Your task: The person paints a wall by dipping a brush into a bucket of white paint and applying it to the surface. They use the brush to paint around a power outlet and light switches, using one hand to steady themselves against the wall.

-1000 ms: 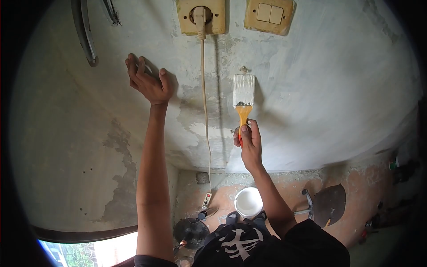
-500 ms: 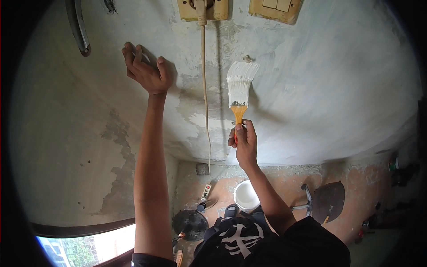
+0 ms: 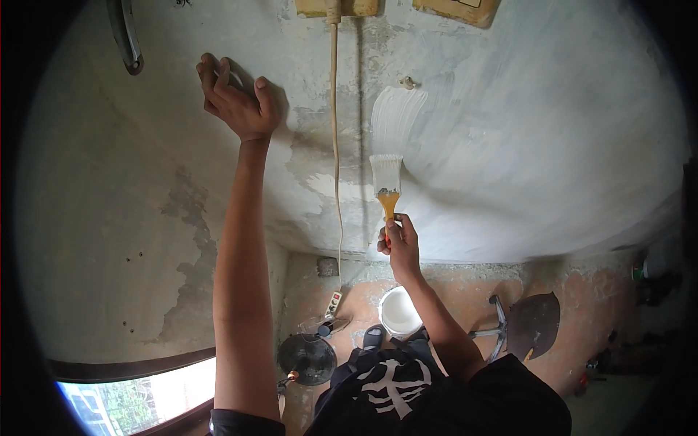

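Observation:
In the head view my right hand [image 3: 402, 251] is closed on the orange handle of a paintbrush [image 3: 388, 182]. The white-coated bristles point up the wall [image 3: 509, 145], just below a wet white paint patch [image 3: 398, 115]. A small knob [image 3: 408, 83] sticks out above the patch. My left hand [image 3: 240, 102] rests against the wall at the upper left with its fingers apart and bent, holding nothing. A beige cable [image 3: 335, 131] hangs down the wall between my hands.
A white bucket [image 3: 400, 311] stands on the floor by my feet, near a power strip [image 3: 334, 304] and a round dark basin [image 3: 307, 359]. A dark chair seat [image 3: 533, 325] lies to the right. The socket [image 3: 349, 7] and switch plate [image 3: 465, 10] sit at the top.
The brush has moved down the wall with my right hand, uncovering more of the white patch. The view has shifted slightly, and my left hand stays on the wall.

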Demonstrator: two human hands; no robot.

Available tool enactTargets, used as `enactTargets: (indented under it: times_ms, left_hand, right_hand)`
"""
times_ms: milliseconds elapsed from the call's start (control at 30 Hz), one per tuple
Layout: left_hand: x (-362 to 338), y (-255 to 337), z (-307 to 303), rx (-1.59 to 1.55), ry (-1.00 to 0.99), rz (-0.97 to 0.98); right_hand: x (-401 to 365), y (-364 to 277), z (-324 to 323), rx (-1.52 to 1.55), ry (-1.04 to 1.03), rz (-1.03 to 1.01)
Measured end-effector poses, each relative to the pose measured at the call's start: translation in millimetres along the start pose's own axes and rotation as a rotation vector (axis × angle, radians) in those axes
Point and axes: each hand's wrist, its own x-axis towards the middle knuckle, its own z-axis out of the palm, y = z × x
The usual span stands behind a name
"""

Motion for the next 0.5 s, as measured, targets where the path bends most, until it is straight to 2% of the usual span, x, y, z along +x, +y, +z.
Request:
enactTargets:
  times_ms: [167, 267, 367, 500]
  left_hand:
    - [-2, -5, 3, 0.006, 0.028, 0.008]
    - [-3, -4, 3, -0.004, 0.034, -0.006]
    - [-4, -5, 5, -0.006, 0.045, -0.022]
    - [-3, -4, 3, 0.006, 0.026, -0.013]
  right_hand:
    - [-5, 11, -10, -0.052, 0.038, 0.112]
    - [-13, 17, -18, -0.103, 0.072, 0.084]
    - [-26, 13, -32, -0.291, 0.121, -0.054]
    - [-44, -14, -50, -0.604, 0.284, -0.380]
